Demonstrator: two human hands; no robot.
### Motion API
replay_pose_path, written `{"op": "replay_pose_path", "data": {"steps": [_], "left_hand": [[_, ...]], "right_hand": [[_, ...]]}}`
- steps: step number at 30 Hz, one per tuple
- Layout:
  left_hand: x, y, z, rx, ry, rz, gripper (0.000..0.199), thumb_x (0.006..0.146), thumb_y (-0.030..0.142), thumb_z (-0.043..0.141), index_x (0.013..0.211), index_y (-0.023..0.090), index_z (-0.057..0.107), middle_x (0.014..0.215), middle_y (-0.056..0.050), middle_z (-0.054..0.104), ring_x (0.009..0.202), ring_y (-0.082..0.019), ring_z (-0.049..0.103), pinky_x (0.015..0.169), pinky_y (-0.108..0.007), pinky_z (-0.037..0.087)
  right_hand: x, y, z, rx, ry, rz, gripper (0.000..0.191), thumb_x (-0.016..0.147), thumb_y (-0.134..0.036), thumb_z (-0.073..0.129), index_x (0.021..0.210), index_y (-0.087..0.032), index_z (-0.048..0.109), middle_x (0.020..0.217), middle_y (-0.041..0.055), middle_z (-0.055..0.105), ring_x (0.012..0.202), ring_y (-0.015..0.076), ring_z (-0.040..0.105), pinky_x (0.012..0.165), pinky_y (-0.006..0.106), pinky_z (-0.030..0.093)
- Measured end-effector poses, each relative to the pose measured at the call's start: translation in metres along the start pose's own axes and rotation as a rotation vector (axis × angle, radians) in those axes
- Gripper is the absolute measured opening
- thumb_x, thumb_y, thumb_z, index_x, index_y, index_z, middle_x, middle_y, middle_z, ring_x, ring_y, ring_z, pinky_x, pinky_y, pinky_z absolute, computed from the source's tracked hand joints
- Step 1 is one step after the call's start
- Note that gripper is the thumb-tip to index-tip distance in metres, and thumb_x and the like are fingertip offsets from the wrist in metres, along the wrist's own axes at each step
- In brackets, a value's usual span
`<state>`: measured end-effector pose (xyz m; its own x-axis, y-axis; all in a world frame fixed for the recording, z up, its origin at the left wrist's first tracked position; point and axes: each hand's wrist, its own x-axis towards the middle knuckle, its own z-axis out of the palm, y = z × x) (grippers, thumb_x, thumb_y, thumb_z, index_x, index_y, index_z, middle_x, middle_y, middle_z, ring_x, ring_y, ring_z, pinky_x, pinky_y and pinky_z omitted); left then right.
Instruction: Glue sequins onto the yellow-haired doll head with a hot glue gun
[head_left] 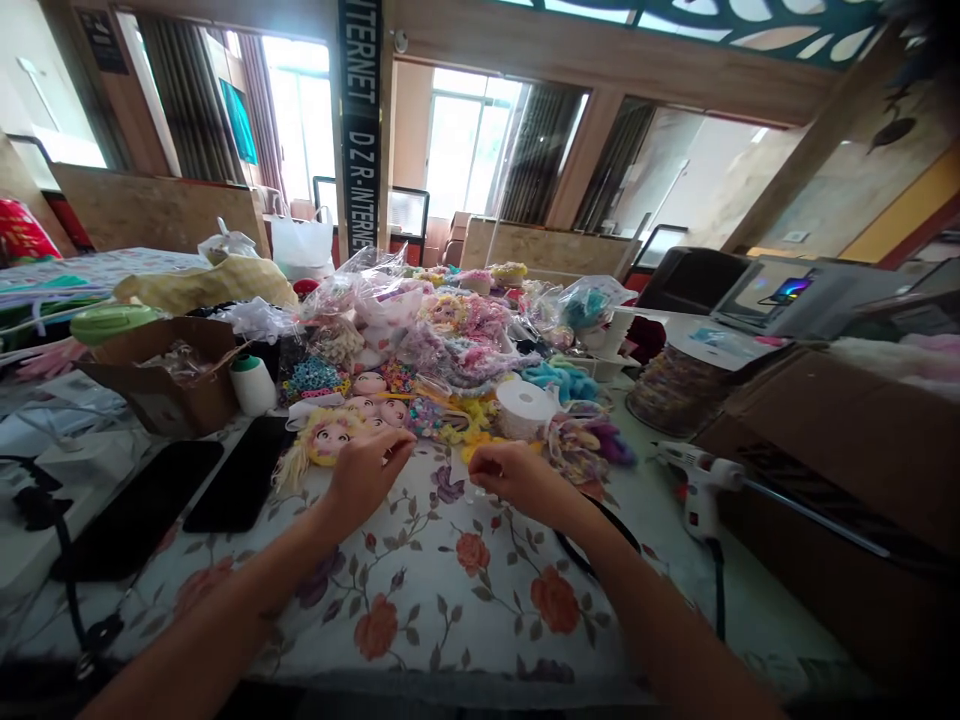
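Note:
My left hand [371, 465] is above the floral tablecloth [420, 600], with thumb and fingers pinched together; anything between the fingertips is too small to make out. It is just right of a doll head with yellow yarn hair [324, 437]. Facing it across a small gap, my right hand [502, 468] has its fingers curled in a pinch, and what they hold, if anything, is unclear. Close beyond the right hand stands a white spool [527, 408], with yellow yarn flowers [474, 420] to its left. Several doll faces [369, 383] lie behind the left hand.
Two black phones [238, 475] lie at the left near a cardboard box [169, 375] and a white-green bottle [253, 385]. At the right are a glue gun [701, 485] with its cable and a large box [840, 440]. Bagged yarn pieces [465, 340] are heaped behind.

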<state>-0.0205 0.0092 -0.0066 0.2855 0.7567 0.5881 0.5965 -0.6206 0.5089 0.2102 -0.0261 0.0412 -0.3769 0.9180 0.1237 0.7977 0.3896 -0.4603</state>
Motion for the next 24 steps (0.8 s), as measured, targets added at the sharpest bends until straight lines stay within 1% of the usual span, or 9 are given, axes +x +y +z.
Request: {"op": "replay_pose_path", "data": {"steps": [2, 4, 7, 9, 13, 16, 18, 21, 24], "left_hand": [[-0.001, 0.003, 0.0, 0.01, -0.042, 0.043, 0.021, 0.09, 0.027, 0.049, 0.086, 0.019, 0.068, 0.084, -0.005, 0.072, 0.077, -0.017, 0.065, 0.067, -0.024, 0.049], [-0.002, 0.005, 0.0, 0.036, -0.06, 0.061, 0.022, 0.09, 0.026, 0.048, 0.086, 0.02, 0.068, 0.082, -0.005, 0.072, 0.075, -0.017, 0.065, 0.064, -0.024, 0.049], [-0.003, 0.005, 0.002, 0.084, -0.052, 0.081, 0.021, 0.09, 0.024, 0.047, 0.084, 0.019, 0.067, 0.079, -0.004, 0.071, 0.074, -0.017, 0.065, 0.064, -0.025, 0.049], [-0.003, 0.004, 0.003, 0.109, -0.053, 0.122, 0.022, 0.09, 0.023, 0.047, 0.081, 0.019, 0.066, 0.078, -0.004, 0.069, 0.074, -0.017, 0.064, 0.066, -0.026, 0.049], [-0.001, 0.0, 0.005, 0.156, -0.093, 0.163, 0.022, 0.09, 0.021, 0.046, 0.079, 0.019, 0.065, 0.083, -0.005, 0.068, 0.078, -0.017, 0.063, 0.068, -0.026, 0.049], [0.001, -0.005, 0.004, 0.163, -0.087, 0.117, 0.021, 0.09, 0.021, 0.045, 0.083, 0.019, 0.065, 0.088, -0.005, 0.067, 0.081, -0.018, 0.064, 0.072, -0.027, 0.05], [0.001, -0.007, 0.004, 0.163, -0.072, 0.094, 0.021, 0.09, 0.021, 0.044, 0.085, 0.019, 0.064, 0.09, -0.006, 0.067, 0.083, -0.018, 0.064, 0.074, -0.028, 0.05], [0.001, -0.009, 0.004, 0.169, -0.08, 0.064, 0.021, 0.091, 0.021, 0.044, 0.086, 0.018, 0.064, 0.092, -0.006, 0.067, 0.086, -0.019, 0.064, 0.076, -0.03, 0.05], [0.0, -0.009, 0.004, 0.167, -0.106, 0.048, 0.019, 0.089, 0.02, 0.046, 0.089, 0.019, 0.065, 0.097, -0.006, 0.067, 0.088, -0.02, 0.064, 0.076, -0.031, 0.051]], "right_hand": [[0.002, 0.008, 0.004, -0.047, -0.013, 0.021, 0.015, 0.077, -0.01, 0.057, 0.068, -0.02, 0.064, 0.067, 0.0021, 0.067, 0.062, 0.016, 0.062, 0.054, 0.022, 0.042], [0.007, 0.015, 0.009, -0.075, 0.019, 0.035, 0.016, 0.076, -0.008, 0.056, 0.067, -0.019, 0.064, 0.068, 0.0041, 0.068, 0.062, 0.0175, 0.061, 0.054, 0.024, 0.04], [0.015, 0.018, 0.018, -0.114, 0.077, 0.043, 0.015, 0.078, -0.011, 0.056, 0.068, -0.019, 0.065, 0.067, 0.0066, 0.068, 0.063, 0.0203, 0.061, 0.055, 0.026, 0.039], [0.018, 0.019, 0.022, -0.12, 0.11, 0.028, 0.015, 0.08, -0.015, 0.056, 0.07, -0.02, 0.066, 0.068, 0.006, 0.068, 0.065, 0.0206, 0.062, 0.057, 0.027, 0.04], [0.027, 0.016, 0.014, -0.109, 0.199, 0.005, 0.016, 0.086, -0.02, 0.051, 0.081, -0.021, 0.066, 0.075, 0.0051, 0.069, 0.068, 0.0194, 0.063, 0.061, 0.027, 0.044], [0.048, 0.011, -0.001, -0.13, 0.271, -0.009, 0.014, 0.086, -0.022, 0.054, 0.09, -0.019, 0.067, 0.082, 0.0081, 0.069, 0.074, 0.0217, 0.064, 0.066, 0.029, 0.045], [0.069, 0.007, -0.008, -0.157, 0.301, -0.045, 0.014, 0.085, -0.02, 0.056, 0.093, -0.018, 0.068, 0.091, 0.0105, 0.069, 0.083, 0.0237, 0.063, 0.075, 0.032, 0.045], [0.101, 0.002, -0.012, -0.177, 0.309, -0.099, 0.015, 0.084, -0.014, 0.056, 0.088, -0.018, 0.07, 0.1, 0.0109, 0.067, 0.095, 0.0237, 0.06, 0.087, 0.033, 0.042], [0.123, 0.003, -0.009, -0.17, 0.284, -0.112, 0.009, 0.082, -0.019, 0.061, 0.082, -0.017, 0.07, 0.095, 0.0108, 0.069, 0.091, 0.0233, 0.061, 0.085, 0.032, 0.042]]}}
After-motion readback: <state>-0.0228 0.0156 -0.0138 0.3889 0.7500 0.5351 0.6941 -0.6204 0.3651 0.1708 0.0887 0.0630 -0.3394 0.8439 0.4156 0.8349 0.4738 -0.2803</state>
